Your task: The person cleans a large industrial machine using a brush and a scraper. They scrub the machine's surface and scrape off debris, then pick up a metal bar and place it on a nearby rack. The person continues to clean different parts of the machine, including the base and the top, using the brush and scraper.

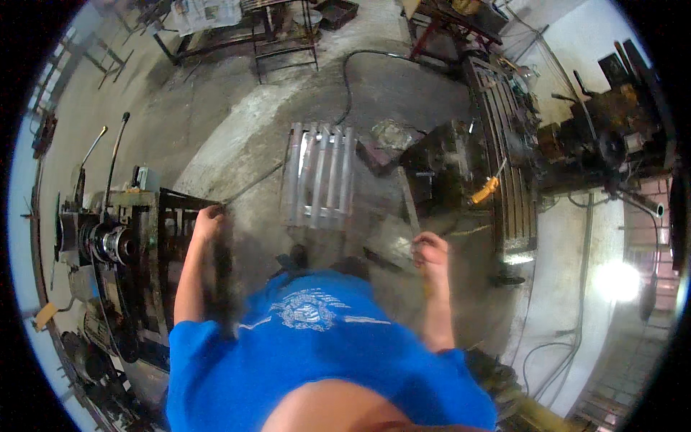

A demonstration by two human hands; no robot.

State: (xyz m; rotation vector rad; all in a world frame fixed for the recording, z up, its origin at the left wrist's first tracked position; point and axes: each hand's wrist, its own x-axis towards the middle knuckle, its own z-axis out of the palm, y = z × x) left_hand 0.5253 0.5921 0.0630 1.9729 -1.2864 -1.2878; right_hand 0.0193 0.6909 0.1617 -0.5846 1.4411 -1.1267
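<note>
My left hand (pixel 209 222) is closed around the near end of a thin dark rod (pixel 253 183). The rod slants up and right, its far tip close to the left side of a grey metal rack of parallel bars (pixel 332 169). Out to the right, my right hand (pixel 431 252) grips the lower end of a long narrow flat strip (pixel 409 200), which points away from me. Shiny flat pieces show between and under the bars. Neither hand touches the rack, which lies on the floor ahead of me.
A lathe-like machine (pixel 108 241) stands close on my left. To the right are a dark metal block (pixel 439 162), a long slotted machine table (pixel 504 144) and an orange-handled tool (pixel 486 190). A black cable (pixel 347 79) crosses the floor beyond the rack. Metal stands (pixel 284 50) are at the back.
</note>
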